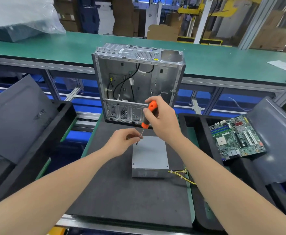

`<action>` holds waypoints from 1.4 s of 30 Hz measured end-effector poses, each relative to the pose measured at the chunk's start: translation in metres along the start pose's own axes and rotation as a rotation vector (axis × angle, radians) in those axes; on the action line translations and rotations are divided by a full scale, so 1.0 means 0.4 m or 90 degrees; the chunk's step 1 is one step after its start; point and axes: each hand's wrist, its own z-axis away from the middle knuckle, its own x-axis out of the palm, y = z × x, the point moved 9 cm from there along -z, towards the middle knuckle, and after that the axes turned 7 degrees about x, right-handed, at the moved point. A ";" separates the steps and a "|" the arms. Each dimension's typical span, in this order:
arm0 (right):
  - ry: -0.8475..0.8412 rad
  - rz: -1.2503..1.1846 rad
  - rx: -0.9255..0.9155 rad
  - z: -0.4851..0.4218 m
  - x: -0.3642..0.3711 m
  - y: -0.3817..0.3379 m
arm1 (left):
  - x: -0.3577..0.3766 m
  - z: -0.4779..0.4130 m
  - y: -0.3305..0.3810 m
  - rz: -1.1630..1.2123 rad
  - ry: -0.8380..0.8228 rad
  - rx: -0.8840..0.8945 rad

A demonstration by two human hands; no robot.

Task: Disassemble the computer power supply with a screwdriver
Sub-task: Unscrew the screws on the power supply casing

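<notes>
Here, the power supply (150, 155) lies flat on the dark mat (122, 200) in front of me, a plain grey metal box with its wide side up. Two small screws show at its near corners. At the far left corner my own fingers cover the spot, so I cannot tell if a screw sits there. On its near right side a bundle of yellow wires (181, 174) comes out and runs toward my right forearm, which hides where they end.

My right hand (162, 119) grips the orange and black handle of the screwdriver (145, 125) from above, with the fingers wrapped around it. The tool is tilted, and its thin shaft goes down and to the left, to the far left corner of the box. My left hand (122, 141) pinches this shaft near the tip with curled fingers. The tip itself is too small to make out, so I cannot say if it touches the metal.

Just behind the box, an open computer case (139, 82) stands upright at the far edge of the mat, with black cables hanging inside. My right hand covers part of its lower front.

To the right, a green circuit board (237, 138) leans in a black tray (198, 133), with a grey panel (274, 133) beside it. To the left, another grey panel (20, 116) rests in a similar tray and is cut off at the edge. Far behind, a green conveyor belt (54, 46) crosses the view.
</notes>
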 end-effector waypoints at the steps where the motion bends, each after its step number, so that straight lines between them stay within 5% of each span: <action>1: -0.010 0.046 -0.013 -0.001 0.004 0.000 | 0.013 0.004 0.003 0.011 -0.012 -0.002; 6: -0.026 0.071 -0.008 0.000 -0.011 0.039 | 0.067 -0.010 0.015 -0.020 -0.031 -0.008; 12: 0.015 0.067 0.066 0.010 -0.080 0.115 | 0.144 -0.058 -0.055 -0.302 -0.159 -0.124; 23: 0.082 0.089 0.083 0.009 -0.158 0.167 | 0.175 -0.078 -0.096 -0.450 -0.268 -0.233; 27: 0.069 0.094 0.089 0.005 -0.144 0.167 | 0.196 -0.139 -0.042 -0.290 -0.170 -0.156; 33: 0.084 0.107 0.078 0.013 -0.162 0.181 | 0.234 -0.174 -0.046 -0.142 0.024 -0.249; 42: 0.076 0.054 0.062 -0.009 -0.153 0.191 | 0.235 -0.186 -0.117 0.078 -0.004 -0.370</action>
